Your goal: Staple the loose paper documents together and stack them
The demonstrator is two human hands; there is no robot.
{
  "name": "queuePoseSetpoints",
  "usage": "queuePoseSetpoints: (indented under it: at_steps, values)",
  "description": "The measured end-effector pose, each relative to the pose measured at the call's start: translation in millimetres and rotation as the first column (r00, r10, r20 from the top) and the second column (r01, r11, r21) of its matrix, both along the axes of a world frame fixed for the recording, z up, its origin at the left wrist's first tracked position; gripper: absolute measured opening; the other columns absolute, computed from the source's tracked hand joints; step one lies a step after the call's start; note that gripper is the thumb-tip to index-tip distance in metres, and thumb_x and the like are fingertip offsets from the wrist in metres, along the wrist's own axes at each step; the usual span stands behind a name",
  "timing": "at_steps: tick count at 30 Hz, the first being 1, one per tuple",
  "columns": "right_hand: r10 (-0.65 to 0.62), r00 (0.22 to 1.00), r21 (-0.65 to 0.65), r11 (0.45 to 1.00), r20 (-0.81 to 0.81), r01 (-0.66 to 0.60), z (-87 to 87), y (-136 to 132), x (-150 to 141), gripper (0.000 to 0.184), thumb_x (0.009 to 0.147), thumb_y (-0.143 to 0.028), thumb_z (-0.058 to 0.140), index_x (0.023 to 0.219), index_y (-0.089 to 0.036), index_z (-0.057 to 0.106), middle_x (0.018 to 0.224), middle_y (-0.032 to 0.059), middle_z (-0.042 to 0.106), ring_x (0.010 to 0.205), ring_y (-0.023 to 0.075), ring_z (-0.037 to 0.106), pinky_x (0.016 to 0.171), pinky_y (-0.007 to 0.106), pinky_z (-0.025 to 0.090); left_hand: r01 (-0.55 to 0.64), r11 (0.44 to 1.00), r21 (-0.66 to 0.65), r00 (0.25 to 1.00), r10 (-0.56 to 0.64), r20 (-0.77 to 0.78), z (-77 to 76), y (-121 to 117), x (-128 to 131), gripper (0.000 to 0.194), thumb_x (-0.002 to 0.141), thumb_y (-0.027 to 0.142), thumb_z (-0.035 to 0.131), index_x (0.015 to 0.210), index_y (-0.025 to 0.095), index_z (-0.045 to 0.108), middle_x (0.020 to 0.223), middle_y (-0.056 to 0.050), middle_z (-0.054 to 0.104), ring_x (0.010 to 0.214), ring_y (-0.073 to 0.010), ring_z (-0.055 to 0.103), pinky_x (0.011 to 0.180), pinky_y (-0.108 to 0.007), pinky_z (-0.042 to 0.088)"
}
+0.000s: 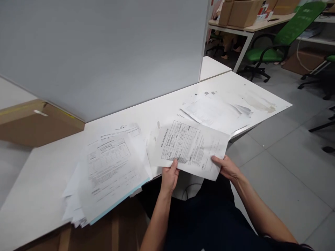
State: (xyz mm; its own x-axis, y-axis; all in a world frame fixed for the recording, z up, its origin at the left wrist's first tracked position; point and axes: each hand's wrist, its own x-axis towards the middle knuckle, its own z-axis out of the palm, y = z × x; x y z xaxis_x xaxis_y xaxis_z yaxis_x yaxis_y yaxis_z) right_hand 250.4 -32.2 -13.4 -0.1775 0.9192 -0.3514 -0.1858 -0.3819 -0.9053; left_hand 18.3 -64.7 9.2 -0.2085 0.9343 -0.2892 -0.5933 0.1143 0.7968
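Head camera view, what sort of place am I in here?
Most likely an office: a grey partition stands along a white desk, there's a green wheeled chair nearby, and you're holding a printed sheet.

Left grip (170,177) and right grip (228,168) pinch, thumbs (173,164) uppermost.

You are in an office. Printed forms (110,170) lie on the white desk (44,181) before you, a grey partition (117,55) rises behind them, and a green swivel chair (264,54) stands beyond.
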Motion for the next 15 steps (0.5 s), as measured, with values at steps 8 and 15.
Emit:
queuePoseSetpoints:
  at_steps: [8, 15]
  values:
    - [-0.157, 0.956, 0.353, 0.934, 0.247, 0.062, 40.8, 34.4, 23.2, 0.032, 0.067, -0.037, 0.075, 0.096, -0.023, 0.071, 0.104, 0.0037, 0.071, 0.106, 0.028, 0.06, 0.094, 0.046, 0.047, -0.131, 0.991, 0.038, 0.923, 0.136, -0.36, 23.7, -4.8, -57.3, 0.058, 0.063, 0.024, 0.077, 0.117, 0.023, 0.057, 0.095, -0.005, 0.067, 0.091, -0.0151, 0.063, 0.081, -0.026, 0.049]
    - [-0.033, 0.911, 0.429, 0.889, 0.411, -0.162, 70.6, 65.6, 7.8, 0.027, 0.068, -0.039, 0.072, 0.088, -0.022, 0.072, 0.094, 0.0037, 0.072, 0.093, 0.0287, 0.064, 0.085, 0.046, 0.051, -0.163, 0.961, 0.224, 0.78, 0.265, -0.567, 38.5, 3.9, -67.9, 0.036, 0.062, 0.026, 0.077, 0.096, 0.018, 0.067, 0.097, -0.005, 0.068, 0.093, -0.0189, 0.062, 0.083, -0.03, 0.048]
